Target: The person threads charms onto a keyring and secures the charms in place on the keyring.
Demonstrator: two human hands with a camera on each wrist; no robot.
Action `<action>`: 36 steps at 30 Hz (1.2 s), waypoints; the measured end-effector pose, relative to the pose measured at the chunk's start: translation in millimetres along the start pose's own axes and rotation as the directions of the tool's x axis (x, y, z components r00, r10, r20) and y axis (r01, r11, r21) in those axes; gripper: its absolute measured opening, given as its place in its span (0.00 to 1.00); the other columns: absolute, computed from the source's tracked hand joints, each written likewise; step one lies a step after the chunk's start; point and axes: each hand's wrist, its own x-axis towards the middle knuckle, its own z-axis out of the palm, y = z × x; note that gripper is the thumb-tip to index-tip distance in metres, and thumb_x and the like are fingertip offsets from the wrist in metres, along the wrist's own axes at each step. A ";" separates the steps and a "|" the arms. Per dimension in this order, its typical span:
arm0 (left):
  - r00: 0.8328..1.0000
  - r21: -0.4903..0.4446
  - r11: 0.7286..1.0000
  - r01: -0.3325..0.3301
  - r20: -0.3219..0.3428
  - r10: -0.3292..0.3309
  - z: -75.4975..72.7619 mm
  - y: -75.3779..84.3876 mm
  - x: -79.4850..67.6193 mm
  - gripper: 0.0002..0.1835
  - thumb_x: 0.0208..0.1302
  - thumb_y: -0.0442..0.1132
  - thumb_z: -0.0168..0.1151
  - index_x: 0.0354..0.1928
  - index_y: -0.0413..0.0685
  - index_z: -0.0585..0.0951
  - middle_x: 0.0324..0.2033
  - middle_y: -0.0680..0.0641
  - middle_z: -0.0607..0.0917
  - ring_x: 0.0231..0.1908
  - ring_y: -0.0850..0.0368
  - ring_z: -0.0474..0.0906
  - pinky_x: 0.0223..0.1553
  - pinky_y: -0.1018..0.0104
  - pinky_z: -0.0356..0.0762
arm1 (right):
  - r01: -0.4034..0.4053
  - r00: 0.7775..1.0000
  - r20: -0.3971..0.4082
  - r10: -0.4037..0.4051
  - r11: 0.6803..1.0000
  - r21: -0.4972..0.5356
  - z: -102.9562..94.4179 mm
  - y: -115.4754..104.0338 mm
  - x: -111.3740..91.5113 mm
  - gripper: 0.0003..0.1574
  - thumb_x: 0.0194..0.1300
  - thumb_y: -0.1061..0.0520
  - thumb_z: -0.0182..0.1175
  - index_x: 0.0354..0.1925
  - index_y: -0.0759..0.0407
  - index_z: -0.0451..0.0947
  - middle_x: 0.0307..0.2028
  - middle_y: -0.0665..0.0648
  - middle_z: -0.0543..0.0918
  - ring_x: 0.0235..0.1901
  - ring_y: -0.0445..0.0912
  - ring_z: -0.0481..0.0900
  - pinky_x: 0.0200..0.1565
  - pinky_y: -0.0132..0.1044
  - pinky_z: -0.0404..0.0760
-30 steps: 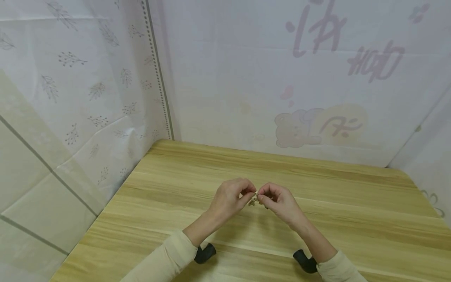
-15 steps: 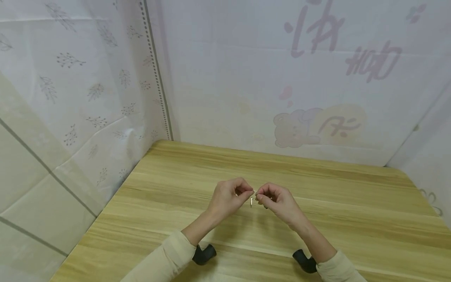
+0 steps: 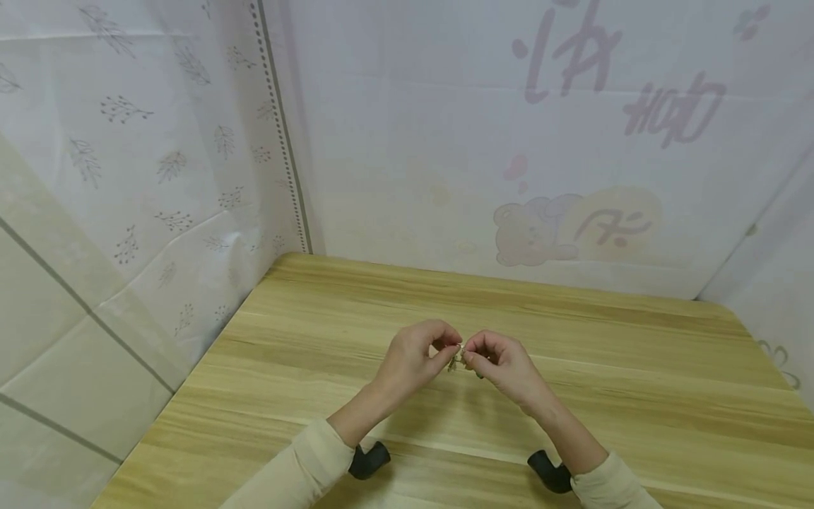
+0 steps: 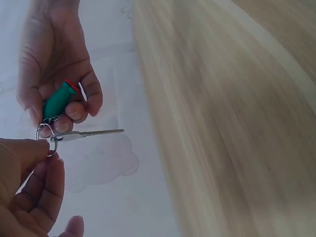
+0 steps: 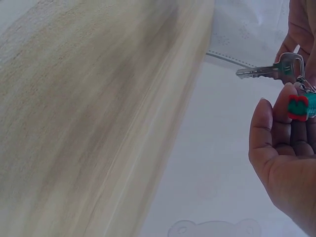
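Observation:
Both hands meet over the middle of the table in the head view. My left hand pinches a metal key ring between thumb and forefinger. A silver key dangles from that ring, its blade pointing away from the hands. On a short chain at the ring hangs a green charm with a red end, lying against the fingers of my right hand. The right thumb and forefinger pinch at the ring and chain, close to the left fingertips.
Two black curved tube-like pieces lie on the wooden table, the left piece beside the left sleeve and the right piece beside the right forearm. A printed white curtain hangs behind the table.
The key hanging below the fingertips has swung and turned. The left hand shifts slightly away from the right hand, then back toward it; the right hand stays nearly still.

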 end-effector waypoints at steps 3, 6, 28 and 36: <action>0.998 0.062 0.997 -0.055 -0.008 0.056 -0.1 1.0 0.2 0.05 0.54 0.32 0.68 0.30 0.49 0.82 0.27 0.54 0.84 0.28 0.65 0.79 0.29 0.72 0.76 | -0.002 1.000 0.003 0.002 1.000 -0.009 -0.2 -0.1 0.2 0.07 0.67 0.61 0.56 0.36 0.66 0.75 0.31 0.56 0.78 0.27 0.40 0.72 0.28 0.30 0.71; 0.998 0.086 0.994 -0.061 -0.006 0.062 -1.2 2.1 -0.1 0.04 0.55 0.33 0.68 0.29 0.49 0.82 0.26 0.54 0.84 0.25 0.66 0.78 0.27 0.77 0.73 | -0.002 1.000 0.001 0.002 1.000 -0.021 -0.6 0.1 0.5 0.07 0.67 0.61 0.56 0.37 0.66 0.76 0.30 0.56 0.78 0.27 0.39 0.72 0.28 0.30 0.71; 0.997 -0.045 0.996 0.077 -0.007 -0.077 -1.4 3.4 -2.4 0.04 0.56 0.32 0.67 0.32 0.46 0.81 0.25 0.53 0.85 0.26 0.64 0.79 0.27 0.73 0.76 | 0.011 1.000 -0.003 -0.011 1.000 0.001 -0.4 -1.0 -0.1 0.07 0.67 0.62 0.55 0.37 0.67 0.75 0.30 0.55 0.77 0.26 0.39 0.72 0.28 0.31 0.72; 0.987 0.127 0.982 -0.137 -0.070 0.147 -1.8 3.5 -0.6 0.06 0.52 0.31 0.69 0.29 0.49 0.82 0.25 0.55 0.85 0.26 0.66 0.79 0.32 0.76 0.74 | 0.012 1.000 -0.001 -0.012 1.000 0.001 -0.7 -2.0 -0.8 0.07 0.67 0.62 0.54 0.37 0.68 0.75 0.30 0.58 0.77 0.25 0.39 0.70 0.27 0.30 0.71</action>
